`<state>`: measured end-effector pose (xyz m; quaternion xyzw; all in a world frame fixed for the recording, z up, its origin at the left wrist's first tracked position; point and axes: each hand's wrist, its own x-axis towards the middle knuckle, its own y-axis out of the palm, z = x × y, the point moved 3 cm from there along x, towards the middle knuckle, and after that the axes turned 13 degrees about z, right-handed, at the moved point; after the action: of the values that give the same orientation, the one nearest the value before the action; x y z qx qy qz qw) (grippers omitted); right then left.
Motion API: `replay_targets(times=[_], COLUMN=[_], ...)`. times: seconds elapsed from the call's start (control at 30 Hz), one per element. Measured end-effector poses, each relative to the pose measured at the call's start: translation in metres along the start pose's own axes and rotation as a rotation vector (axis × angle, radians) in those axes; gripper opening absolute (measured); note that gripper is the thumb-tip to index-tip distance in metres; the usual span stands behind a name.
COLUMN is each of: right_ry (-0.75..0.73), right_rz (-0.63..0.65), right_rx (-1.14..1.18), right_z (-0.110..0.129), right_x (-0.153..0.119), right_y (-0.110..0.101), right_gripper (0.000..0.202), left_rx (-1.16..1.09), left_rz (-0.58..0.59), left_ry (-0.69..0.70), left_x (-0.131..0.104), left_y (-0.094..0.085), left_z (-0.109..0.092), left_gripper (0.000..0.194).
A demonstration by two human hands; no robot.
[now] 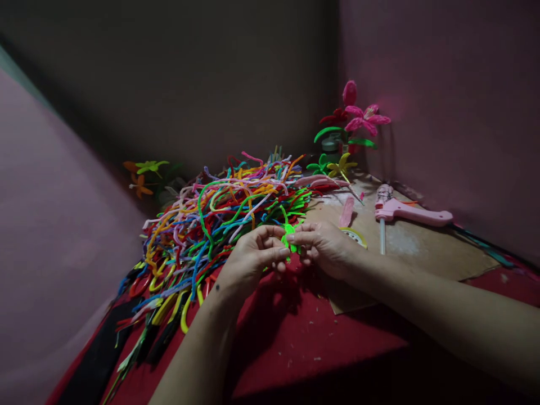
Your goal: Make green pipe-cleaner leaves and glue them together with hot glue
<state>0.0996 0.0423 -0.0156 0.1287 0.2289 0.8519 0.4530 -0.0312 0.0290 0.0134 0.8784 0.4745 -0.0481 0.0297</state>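
A small bright green pipe-cleaner piece with looped parts and a thin end pointing up is held between both hands. My left hand pinches its left side with thumb and fingers. From the right, my right hand grips the same piece, thumb and index finger closed on it. Both hands are above the red cloth, in front of a large heap of multicoloured pipe cleaners. Fingers cover part of the green piece, so its full shape is hidden.
A pink glue gun lies on a brown board at the right, near a yellow-rimmed roll. Behind stand pink pipe-cleaner flowers. Yellow-handled tools lie at the left. Walls rise behind and at the right.
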Motion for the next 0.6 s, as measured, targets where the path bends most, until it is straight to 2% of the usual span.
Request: replay_targets(times=[0.2,0.47,0.6], right_ry=[-0.017,-0.018,-0.009], right_rz=[0.016,0.013,0.07], right_rx=[-0.075,-0.049,0.011], right_z=[-0.0001,-0.0014,0.0031], right_x=[0.0001,0.0005,-0.0001], right_y=[0.0017,0.001,0.0038], right_gripper=[0.024,0.025,0.018], left_rx=[-0.087,-0.055,-0.097], left_rz=[0.025,0.026,0.018], left_ry=[-0.11,-0.123,-0.093], left_x=[-0.0007,-0.0005,-0.0015], left_y=[0.0007,-0.0013,-0.0031], left_z=[0.0046,0.007,0.0074], left_gripper=[0.025,0.016,0.016])
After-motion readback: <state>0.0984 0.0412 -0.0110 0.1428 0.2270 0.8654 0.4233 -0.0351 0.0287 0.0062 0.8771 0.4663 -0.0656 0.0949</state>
